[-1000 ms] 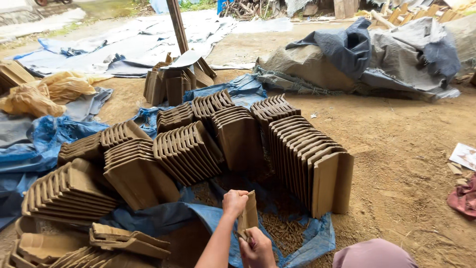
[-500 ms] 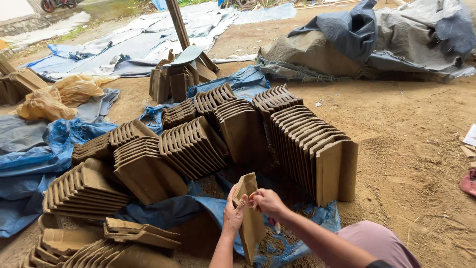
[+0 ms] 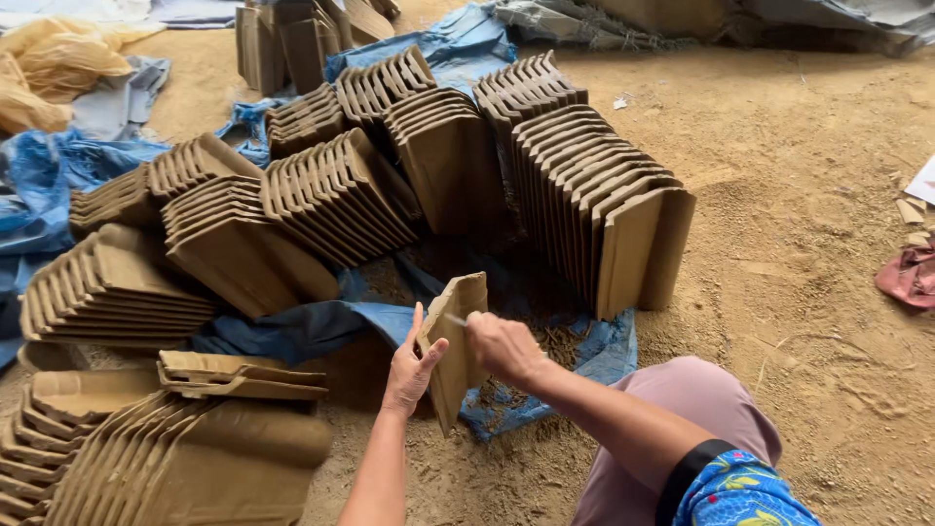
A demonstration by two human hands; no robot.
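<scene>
Matt, seemingly unfired clay tiles (image 3: 453, 341) stand on crinkled blue plastic sheeting (image 3: 292, 331) over rough, sandy earth (image 3: 799, 282).

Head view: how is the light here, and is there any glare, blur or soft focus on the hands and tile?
Head view: soft, even daylight, faint shadows only, no glare. The left hand and the tile it steadies are sharp; the right hand is slightly smeared. The stacked tiles are crisp too; the far top edge looks a little softer.
</scene>
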